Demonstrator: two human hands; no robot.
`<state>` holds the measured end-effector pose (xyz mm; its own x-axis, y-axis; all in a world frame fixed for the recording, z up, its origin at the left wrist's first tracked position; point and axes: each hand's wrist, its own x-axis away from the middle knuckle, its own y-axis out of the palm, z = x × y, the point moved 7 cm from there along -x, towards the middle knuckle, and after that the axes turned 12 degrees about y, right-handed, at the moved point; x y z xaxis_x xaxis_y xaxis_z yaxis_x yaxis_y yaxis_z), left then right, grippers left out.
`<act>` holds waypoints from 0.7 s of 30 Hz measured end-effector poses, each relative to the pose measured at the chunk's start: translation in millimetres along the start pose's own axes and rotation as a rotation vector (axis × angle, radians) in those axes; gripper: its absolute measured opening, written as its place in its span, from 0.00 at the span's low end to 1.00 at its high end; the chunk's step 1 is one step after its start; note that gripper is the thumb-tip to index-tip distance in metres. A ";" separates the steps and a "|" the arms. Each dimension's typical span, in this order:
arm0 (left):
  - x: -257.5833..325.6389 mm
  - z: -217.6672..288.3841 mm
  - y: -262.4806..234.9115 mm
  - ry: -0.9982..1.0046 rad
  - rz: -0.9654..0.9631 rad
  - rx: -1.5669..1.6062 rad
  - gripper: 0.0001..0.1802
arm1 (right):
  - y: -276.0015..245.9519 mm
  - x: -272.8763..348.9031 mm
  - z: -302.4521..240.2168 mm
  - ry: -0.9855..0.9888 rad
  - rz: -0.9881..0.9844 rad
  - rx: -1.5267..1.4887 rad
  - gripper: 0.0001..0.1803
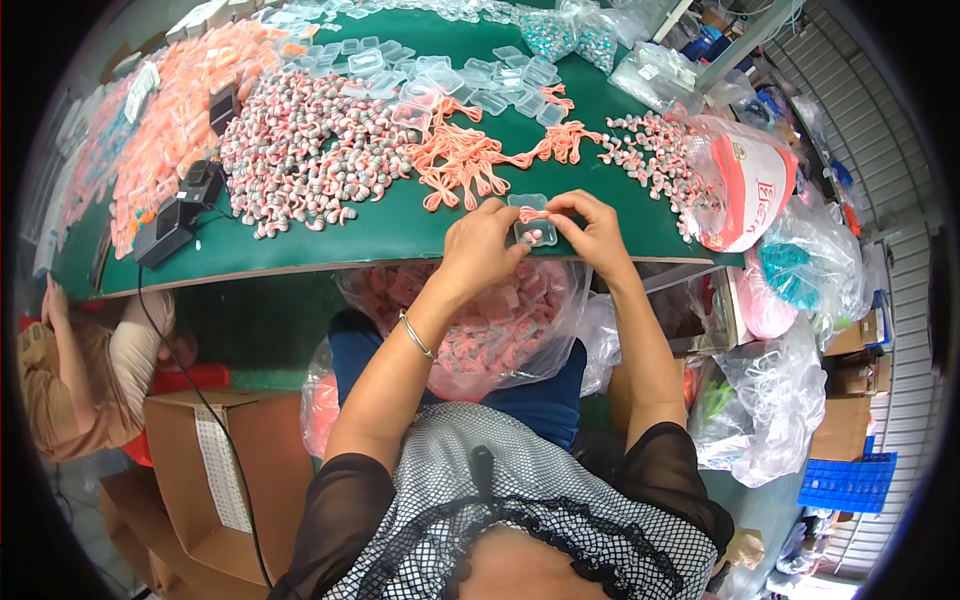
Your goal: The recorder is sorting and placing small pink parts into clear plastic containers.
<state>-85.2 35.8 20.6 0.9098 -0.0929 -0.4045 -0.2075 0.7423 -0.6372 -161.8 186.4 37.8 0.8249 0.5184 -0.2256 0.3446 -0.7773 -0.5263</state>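
Left hand (483,245) grips the open, clear, rectangular plastic box (537,239) on the green table (392,232), apparently steadying it; right hand (592,232) pinches the coral looped cord (531,214) inside. Heaped coral cords (455,155) lie beyond, seemingly for easy reach.

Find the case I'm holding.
Head view, just right of centre: the clear plastic case is between your left hand and right hand, near the orange cords.

The left forearm (395,375) and right forearm (648,345) are slanting forward and inward, while the left hand (480,243) is curving, thumb apart from fingers, and the right hand (594,235) near it is pinching with its fingertips.
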 end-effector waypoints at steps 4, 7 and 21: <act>-1.2 -1.4 1.0 -0.006 -0.007 0.005 0.22 | 10.6 8.2 -7.3 -0.206 0.001 0.235 0.07; -1.7 -1.8 1.6 -0.014 -0.021 0.002 0.22 | 11.1 16.3 -17.4 -0.315 0.052 0.376 0.07; -4.7 -3.7 2.7 -0.019 -0.043 -0.047 0.25 | 0.0 -13.5 -11.4 -0.098 -0.061 0.447 0.08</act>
<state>-91.4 35.8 18.3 0.9251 -0.1110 -0.3632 -0.1839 0.7059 -0.6841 -167.9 175.3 50.3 0.7553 0.6063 -0.2488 0.1459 -0.5257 -0.8381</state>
